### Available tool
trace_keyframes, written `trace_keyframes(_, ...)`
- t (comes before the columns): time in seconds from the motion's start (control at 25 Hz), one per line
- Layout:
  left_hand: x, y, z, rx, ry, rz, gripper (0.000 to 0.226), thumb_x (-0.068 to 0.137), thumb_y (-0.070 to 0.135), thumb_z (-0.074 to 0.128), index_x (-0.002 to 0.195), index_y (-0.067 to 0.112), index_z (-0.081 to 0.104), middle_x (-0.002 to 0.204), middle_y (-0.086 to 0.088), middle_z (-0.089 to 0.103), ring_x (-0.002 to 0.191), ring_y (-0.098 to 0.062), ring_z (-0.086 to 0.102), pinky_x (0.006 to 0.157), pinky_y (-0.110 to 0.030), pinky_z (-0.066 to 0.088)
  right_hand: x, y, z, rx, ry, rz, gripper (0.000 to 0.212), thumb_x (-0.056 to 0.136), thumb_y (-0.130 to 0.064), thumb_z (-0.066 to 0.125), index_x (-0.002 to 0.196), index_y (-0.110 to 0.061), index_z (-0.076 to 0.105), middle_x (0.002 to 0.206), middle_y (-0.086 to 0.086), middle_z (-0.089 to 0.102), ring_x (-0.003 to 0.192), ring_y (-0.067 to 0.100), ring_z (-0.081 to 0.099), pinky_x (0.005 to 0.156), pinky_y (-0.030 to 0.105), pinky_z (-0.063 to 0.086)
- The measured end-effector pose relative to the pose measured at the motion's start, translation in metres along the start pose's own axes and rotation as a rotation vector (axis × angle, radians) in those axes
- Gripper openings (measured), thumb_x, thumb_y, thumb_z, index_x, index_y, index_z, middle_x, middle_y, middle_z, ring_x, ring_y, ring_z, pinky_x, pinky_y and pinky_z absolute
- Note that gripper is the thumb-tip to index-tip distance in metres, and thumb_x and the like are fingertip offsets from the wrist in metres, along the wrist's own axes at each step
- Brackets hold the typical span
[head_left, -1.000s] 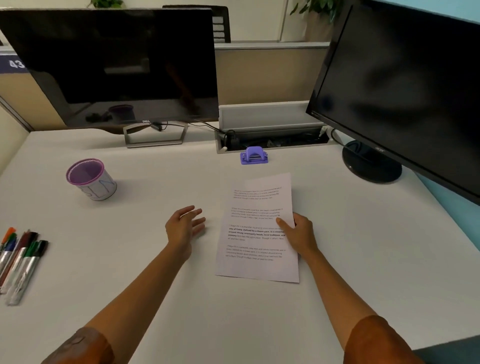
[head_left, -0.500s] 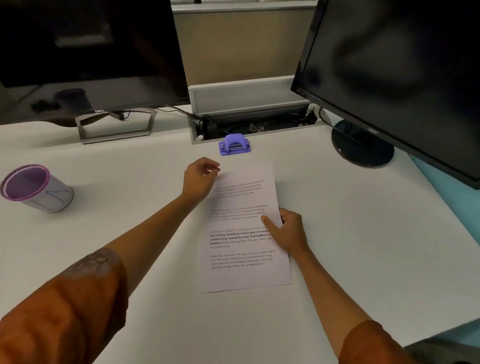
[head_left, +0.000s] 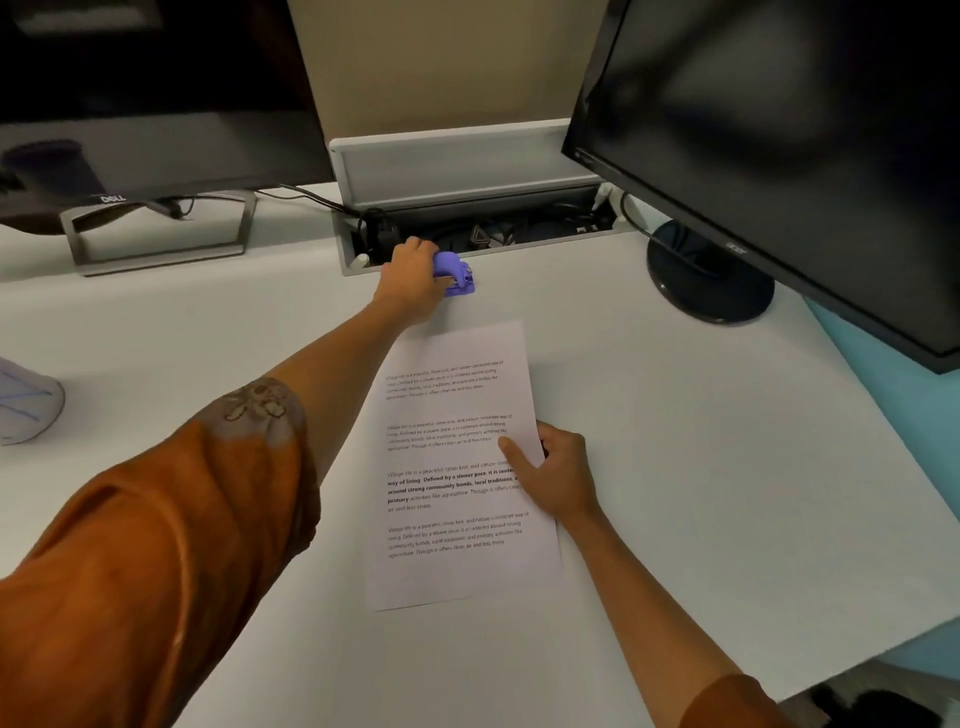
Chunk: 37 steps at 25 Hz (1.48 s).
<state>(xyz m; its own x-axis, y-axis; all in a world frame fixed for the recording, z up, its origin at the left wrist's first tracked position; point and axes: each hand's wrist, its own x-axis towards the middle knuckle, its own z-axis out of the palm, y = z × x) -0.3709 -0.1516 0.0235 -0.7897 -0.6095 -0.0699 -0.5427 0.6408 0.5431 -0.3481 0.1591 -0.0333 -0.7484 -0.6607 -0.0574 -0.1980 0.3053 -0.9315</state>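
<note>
Gripping L hand (head_left: 413, 280): fingers are curled round the purple hole punch (head_left: 460, 273) from its left side; the punch's right half is left uncovered.
Punch pos.: set at the far edge of the tabletop (head_left: 727, 467), just in front of the cable tray (head_left: 457, 166), and just beyond the paper's far edge, apart from it.
R hand (head_left: 558, 475): the paper sheet (head_left: 452, 457) is pinched at its right edge, thumb laid on the print.
Paper pos.: laid mid-tabletop, printed side up.
Misc.: pen cup (head_left: 26, 400) is seen at the left edge.
</note>
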Motion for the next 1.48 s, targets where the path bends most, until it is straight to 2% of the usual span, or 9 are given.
trace_keyframes(0.24, -0.008, 0.007, -0.008, -0.038, -0.082, -0.133, 0.049, 0.080, 0.026, 0.082, 0.117, 0.010, 0.054, 0.105, -0.008, 0.057, 0.092, -0.023, 0.056, 0.080, -0.036, 0.052, 0.000, -0.001, 0.000, -0.002, -0.011, -0.019, 0.034, 0.087, -0.035, 0.072, 0.115, -0.014, 0.073, 0.097, -0.033, 0.069, 0.094, -0.004, 0.071, 0.075, 0.013, 0.057)
trace_keyframes(0.44, -0.051, -0.005, -0.025, -0.100, 0.233, -0.134, 0.033, 0.081, 0.024, 0.080, 0.100, 0.010, 0.057, 0.094, -0.007, 0.054, 0.085, -0.020, 0.052, 0.065, -0.030, 0.042, 0.000, -0.005, -0.001, -0.026, 0.003, -0.043, 0.033, 0.088, -0.033, 0.072, 0.115, -0.013, 0.073, 0.104, -0.020, 0.072, 0.090, -0.010, 0.069, 0.073, 0.011, 0.056)
trace_keyframes(0.6, -0.107, -0.031, -0.043, -0.299, 0.344, -0.317, 0.029, 0.082, 0.027, 0.078, 0.092, 0.014, 0.053, 0.082, 0.002, 0.055, 0.071, -0.011, 0.052, 0.055, -0.019, 0.039, -0.001, -0.007, 0.000, -0.030, 0.004, -0.037, 0.028, 0.087, -0.032, 0.072, 0.109, -0.015, 0.075, 0.094, -0.028, 0.070, 0.086, -0.007, 0.070, 0.072, 0.013, 0.057)
trace_keyframes(0.72, -0.161, -0.050, -0.041, -0.422, 0.407, -0.479, 0.027, 0.081, 0.028, 0.075, 0.079, 0.017, 0.051, 0.071, 0.007, 0.052, 0.061, -0.007, 0.049, 0.051, -0.020, 0.037, 0.000, -0.007, 0.000, -0.052, 0.013, -0.054, 0.027, 0.088, -0.031, 0.072, 0.109, -0.015, 0.074, 0.097, -0.020, 0.072, 0.086, -0.008, 0.070, 0.071, 0.013, 0.057)
trace_keyframes(0.88, -0.228, -0.068, -0.035, -0.490, 0.420, -0.614, 0.028, 0.080, 0.028, 0.075, 0.076, 0.017, 0.050, 0.069, 0.006, 0.053, 0.059, -0.009, 0.051, 0.051, -0.022, 0.039, -0.001, -0.008, 0.000, -0.085, 0.005, -0.067, 0.029, 0.089, -0.033, 0.071, 0.111, -0.014, 0.073, 0.104, -0.008, 0.075, 0.086, 0.000, 0.072, 0.068, 0.011, 0.056)
trace_keyframes(1.12, -0.286, -0.077, -0.031, -0.500, 0.430, -0.743, 0.031, 0.080, 0.026, 0.075, 0.076, 0.016, 0.046, 0.070, 0.002, 0.052, 0.064, -0.016, 0.053, 0.053, -0.026, 0.041, -0.002, -0.009, -0.001, -0.121, 0.016, -0.069, 0.030, 0.090, -0.032, 0.070, 0.113, -0.013, 0.073, 0.107, 0.000, 0.076, 0.089, 0.013, 0.073, 0.069, 0.018, 0.058)
trace_keyframes(1.24, -0.306, -0.074, -0.027, -0.488, 0.418, -0.788, 0.032, 0.081, 0.028, 0.074, 0.075, 0.018, 0.044, 0.071, 0.003, 0.052, 0.068, -0.019, 0.054, 0.055, -0.028, 0.041, -0.002, -0.010, 0.000, -0.132, 0.011, -0.070, 0.030, 0.090, -0.031, 0.071, 0.113, -0.013, 0.073, 0.107, 0.001, 0.076, 0.087, 0.013, 0.072, 0.065, 0.014, 0.056)
trace_keyframes(1.36, -0.317, -0.069, -0.021, -0.395, 0.386, -0.839, 0.029, 0.083, 0.035, 0.071, 0.081, 0.018, 0.047, 0.074, 0.003, 0.055, 0.074, -0.023, 0.058, 0.073, -0.036, 0.048, 0.000, -0.011, -0.001, -0.139, -0.007, -0.056, 0.030, 0.089, -0.030, 0.072, 0.113, -0.011, 0.073, 0.107, 0.004, 0.076, 0.087, 0.015, 0.072, 0.067, 0.019, 0.057)
trace_keyframes(1.48, -0.323, -0.064, -0.016, -0.293, 0.353, -0.868, 0.028, 0.086, 0.039, 0.067, 0.090, 0.016, 0.053, 0.085, 0.000, 0.062, 0.081, -0.025, 0.062, 0.091, -0.043, 0.044, 0.001, -0.012, -0.002, -0.143, -0.023, -0.044, 0.031, 0.089, -0.028, 0.072, 0.113, -0.009, 0.072, 0.109, 0.006, 0.075, 0.088, 0.018, 0.072, 0.074, 0.028, 0.059)
